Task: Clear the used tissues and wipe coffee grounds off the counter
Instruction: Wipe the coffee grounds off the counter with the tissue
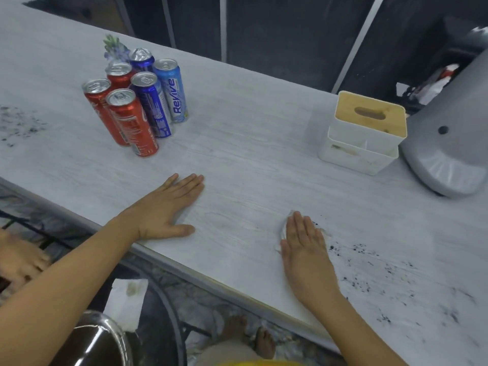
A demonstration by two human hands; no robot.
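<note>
The crumpled white tissue [284, 228] lies near the front edge of the pale wood-grain bench [250, 154], pressed flat under the right hand [303, 244]; the grip is open-palmed, not clenched. Its long axis seems to run from the front edge toward the back, but most of it is hidden. Black coffee grounds [369, 270] are scattered just beside it, toward the right end. A hard sweep could smear them or push them over the edge. The left hand [163, 210] rests flat, holding nothing.
</note>
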